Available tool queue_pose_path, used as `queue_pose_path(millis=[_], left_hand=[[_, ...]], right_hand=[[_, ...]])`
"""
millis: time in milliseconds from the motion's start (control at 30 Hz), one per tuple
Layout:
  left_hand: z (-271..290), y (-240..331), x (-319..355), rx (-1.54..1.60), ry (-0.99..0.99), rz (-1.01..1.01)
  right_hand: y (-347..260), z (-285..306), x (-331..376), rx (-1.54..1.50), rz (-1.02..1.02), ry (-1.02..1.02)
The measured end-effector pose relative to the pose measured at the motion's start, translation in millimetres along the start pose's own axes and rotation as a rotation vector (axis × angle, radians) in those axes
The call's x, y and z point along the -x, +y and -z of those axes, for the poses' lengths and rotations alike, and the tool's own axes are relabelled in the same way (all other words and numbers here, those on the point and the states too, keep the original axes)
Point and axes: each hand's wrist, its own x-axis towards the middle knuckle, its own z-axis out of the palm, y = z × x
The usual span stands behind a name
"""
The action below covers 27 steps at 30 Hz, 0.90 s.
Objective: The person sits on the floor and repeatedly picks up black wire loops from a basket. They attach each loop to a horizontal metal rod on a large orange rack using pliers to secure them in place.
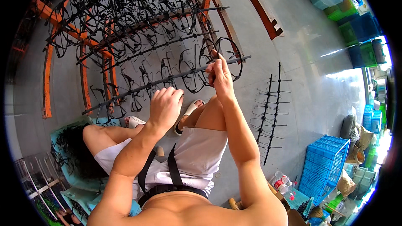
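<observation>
My right hand [220, 73] is raised at the right end of a dark bar [155, 83], its fingers closed on a thin black looped frame [240, 69]. That frame curves round beside the bar's end. My left hand [166, 105] is lower and to the left, just on the near side of the bar, with its fingers curled together. A small dark bit shows at its fingertips, too little to name. Several similar black frames [143, 75] hang from hooks along the bar. My fingers hide part of the frame in my right hand.
An orange metal rack [86, 37] carries more bars crowded with black frames. Two bare hooked bars [275, 113] lie on the grey floor at right. A blue crate [322, 167] and plastic bottles [282, 183] stand at lower right. A pale green bin [63, 142] holds dark pieces [79, 152] at left.
</observation>
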Motion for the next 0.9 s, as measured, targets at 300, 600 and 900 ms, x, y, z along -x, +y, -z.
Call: queue_pose_path(millis=[300,600,900], left_hand=[[-0.2,-5.6,-2.3,0.071,0.040,-0.020],[-0.6,-4.9,-1.6,0.083,0.023,0.002],[-5.5,-8.5,-5.6,0.112,0.149,0.001]], right_hand=[[8.5,0.1,-1.9,-0.157,-0.180,-0.072],[17.1,-0.6,-3.7,-0.223,-0.083,-0.112],[21.6,3.8,18.8,-0.438,-0.147,-0.047]])
